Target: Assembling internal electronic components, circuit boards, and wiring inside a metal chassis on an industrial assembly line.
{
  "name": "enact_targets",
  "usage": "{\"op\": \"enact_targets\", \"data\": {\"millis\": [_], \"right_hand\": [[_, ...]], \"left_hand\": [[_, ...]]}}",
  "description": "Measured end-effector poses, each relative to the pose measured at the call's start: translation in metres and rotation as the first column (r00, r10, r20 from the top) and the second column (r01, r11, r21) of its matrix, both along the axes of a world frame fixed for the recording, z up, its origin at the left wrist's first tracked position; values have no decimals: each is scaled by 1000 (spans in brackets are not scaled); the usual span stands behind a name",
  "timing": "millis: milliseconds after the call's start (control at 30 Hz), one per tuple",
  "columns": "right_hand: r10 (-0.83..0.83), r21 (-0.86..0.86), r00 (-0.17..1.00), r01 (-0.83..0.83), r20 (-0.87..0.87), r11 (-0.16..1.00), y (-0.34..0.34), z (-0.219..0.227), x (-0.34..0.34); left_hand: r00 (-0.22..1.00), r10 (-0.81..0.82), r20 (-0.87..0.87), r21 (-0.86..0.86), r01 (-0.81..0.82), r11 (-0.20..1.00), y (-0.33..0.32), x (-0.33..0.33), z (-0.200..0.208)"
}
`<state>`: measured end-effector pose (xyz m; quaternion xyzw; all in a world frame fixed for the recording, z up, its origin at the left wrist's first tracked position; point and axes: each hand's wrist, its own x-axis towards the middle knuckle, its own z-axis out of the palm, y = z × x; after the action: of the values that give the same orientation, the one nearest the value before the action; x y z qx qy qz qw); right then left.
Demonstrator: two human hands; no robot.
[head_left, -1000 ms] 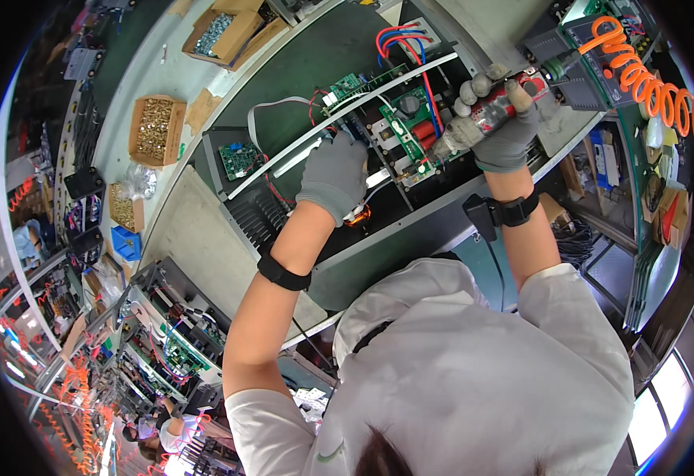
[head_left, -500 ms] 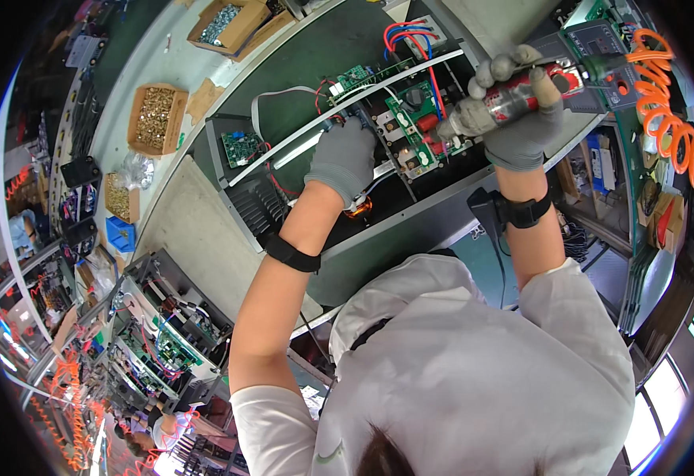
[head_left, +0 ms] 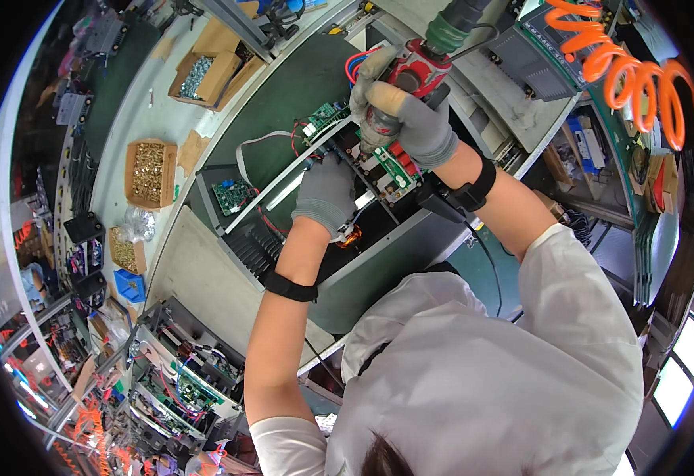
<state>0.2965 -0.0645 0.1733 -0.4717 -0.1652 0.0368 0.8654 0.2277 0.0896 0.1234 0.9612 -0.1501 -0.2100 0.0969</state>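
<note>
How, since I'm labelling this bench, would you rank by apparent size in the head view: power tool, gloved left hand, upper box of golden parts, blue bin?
1. Power tool, partly hidden
2. Gloved left hand and upper box of golden parts: too alike to rank
3. Blue bin

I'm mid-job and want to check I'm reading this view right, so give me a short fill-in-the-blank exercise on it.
1. The hand gripping the red power tool is the person's ____ one.
2. The left hand wears a ____ glove.
3. The large coiled line at the picture's upper right is coloured ____.
4. The small plastic bin toward the picture's left is coloured ____.

Missing words: right; grey; orange; blue.
</note>
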Motion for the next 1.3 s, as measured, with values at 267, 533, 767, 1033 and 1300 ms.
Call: {"op": "enact_targets", "data": {"millis": [267, 533, 767, 1033, 1300], "right_hand": [[154, -96, 987, -149, 48, 984, 7, 0, -2], [208, -392, 939, -89, 273, 916, 30, 1, -11], [169, -360, 957, -76, 235, 930, 30, -1, -12], [137, -450, 917, 51, 375, 892, 33, -14, -18], [109, -375, 972, -23, 210, 927, 27, -2, -19]], "left_hand": [[982, -53, 181, 35, 48, 998, 0, -1, -19], [963, 25, 268, -183, 25, 983, 7, 0, -52], [984, 67, 167, -193, -34, 981, 1, 4, -38], [949, 304, 86, -588, -198, 784, 7, 5, -76], [998, 45, 53, -83, -41, 996, -3, 6, -25]]}}
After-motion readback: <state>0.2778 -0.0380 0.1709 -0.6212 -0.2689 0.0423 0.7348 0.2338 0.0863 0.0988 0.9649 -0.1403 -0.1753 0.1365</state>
